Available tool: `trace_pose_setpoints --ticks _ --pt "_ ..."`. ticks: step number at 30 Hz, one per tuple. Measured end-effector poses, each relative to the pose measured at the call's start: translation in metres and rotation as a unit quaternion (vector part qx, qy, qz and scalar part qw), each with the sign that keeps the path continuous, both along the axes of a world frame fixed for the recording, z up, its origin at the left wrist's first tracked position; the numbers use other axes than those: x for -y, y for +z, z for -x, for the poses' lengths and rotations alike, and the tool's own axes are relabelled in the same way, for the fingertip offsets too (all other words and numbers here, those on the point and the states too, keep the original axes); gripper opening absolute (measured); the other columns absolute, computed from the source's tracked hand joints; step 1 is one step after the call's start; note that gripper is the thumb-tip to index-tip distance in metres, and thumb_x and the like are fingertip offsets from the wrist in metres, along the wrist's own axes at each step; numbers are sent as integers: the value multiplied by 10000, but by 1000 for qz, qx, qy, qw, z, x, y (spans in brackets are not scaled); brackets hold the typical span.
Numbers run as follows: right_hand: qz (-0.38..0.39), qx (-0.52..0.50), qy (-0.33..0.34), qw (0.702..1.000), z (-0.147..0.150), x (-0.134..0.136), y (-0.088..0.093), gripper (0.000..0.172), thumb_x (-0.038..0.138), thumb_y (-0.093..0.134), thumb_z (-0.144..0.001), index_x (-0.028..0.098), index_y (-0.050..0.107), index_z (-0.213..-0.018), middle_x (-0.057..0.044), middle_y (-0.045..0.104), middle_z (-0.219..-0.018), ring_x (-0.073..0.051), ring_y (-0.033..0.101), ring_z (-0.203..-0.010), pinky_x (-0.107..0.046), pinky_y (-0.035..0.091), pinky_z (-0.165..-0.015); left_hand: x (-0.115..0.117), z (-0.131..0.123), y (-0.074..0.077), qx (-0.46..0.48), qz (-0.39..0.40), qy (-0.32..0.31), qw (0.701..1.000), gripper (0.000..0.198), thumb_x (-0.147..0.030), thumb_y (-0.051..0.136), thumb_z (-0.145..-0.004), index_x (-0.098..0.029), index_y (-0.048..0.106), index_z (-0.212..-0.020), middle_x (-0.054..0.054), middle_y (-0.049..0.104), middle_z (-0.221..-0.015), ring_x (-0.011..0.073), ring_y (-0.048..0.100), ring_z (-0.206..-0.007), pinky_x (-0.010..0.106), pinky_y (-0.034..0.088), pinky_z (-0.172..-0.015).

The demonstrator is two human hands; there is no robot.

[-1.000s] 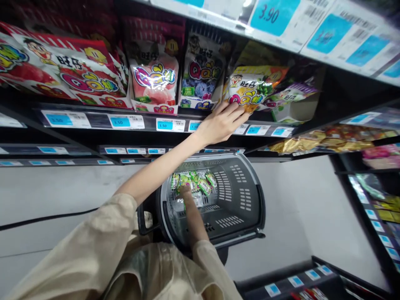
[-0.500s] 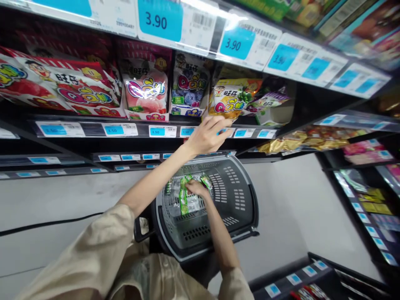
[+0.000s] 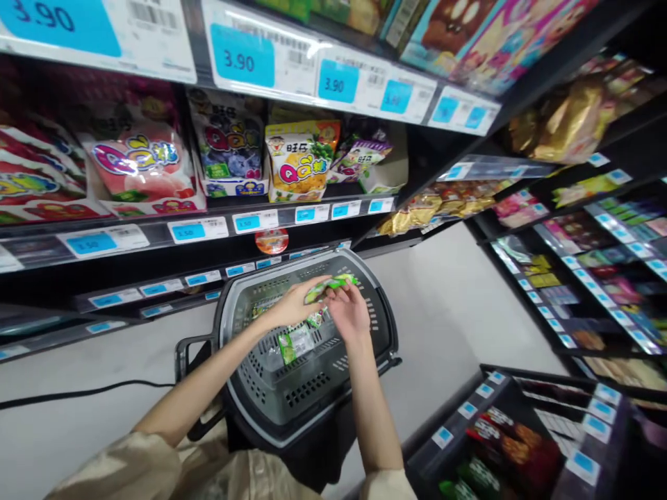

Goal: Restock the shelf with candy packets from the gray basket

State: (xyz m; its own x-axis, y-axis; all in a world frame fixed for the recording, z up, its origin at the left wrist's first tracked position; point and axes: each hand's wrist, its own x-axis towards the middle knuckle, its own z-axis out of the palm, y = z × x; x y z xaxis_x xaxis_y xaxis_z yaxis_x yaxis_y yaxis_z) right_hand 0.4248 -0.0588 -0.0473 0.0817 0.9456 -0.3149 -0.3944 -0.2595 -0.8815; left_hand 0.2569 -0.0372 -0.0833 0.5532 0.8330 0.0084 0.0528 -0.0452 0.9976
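Above the grey shopping basket (image 3: 388, 316), both hands meet at a small green candy packet (image 3: 338, 282). My left hand (image 3: 292, 305) grips the packet's left part, its fingers closed round it. My right hand (image 3: 348, 312) has its fingers curled against the packet's lower right side. Fingers partly cover the packet, and its print is too small to read. Inside the basket, below the hands, lie a green and clear packet (image 3: 296, 344) and several other small packets, partly hidden by my left hand.
A shelf with bags of gummy candy stands ahead, among them a yellow bag (image 3: 302, 163) and a pink bag (image 3: 138, 160). Its price-label edge (image 3: 255, 221) runs just beyond the basket. More shelves (image 3: 573, 278) stand at the right, and red snack packs (image 3: 513, 437) lie lower right.
My left hand has come down from the yellow gummy bag on the shelf to the basket. My right hand has risen from the basket's bottom. A green packet is now between them. The view has shifted right.
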Motion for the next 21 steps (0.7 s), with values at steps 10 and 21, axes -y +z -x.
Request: trace_pose_setpoints --ticks 10,21 --pt "-74 332 -115 933 -12 15 -14 664 496 877 -661 219 600 -1197 -104 596 -1281 -201 633 -932 -281 534 -672 -8 -24 4 14 87 5 996 551 -318 682 -848 -151 571 -1361 121 698 -1270 272 670 -1122 419 549 -989" --pt "-56 41 -101 992 -54 36 -16 779 413 933 -634 263 581 -1312 -94 702 -1240 -285 695 -1116 -425 602 -937 -49 -63 90 -162 -223 -343 898 584 -284 523 -942 -194 489 -1518 102 535 -1530 255 500 -1423 372 404 -1187"
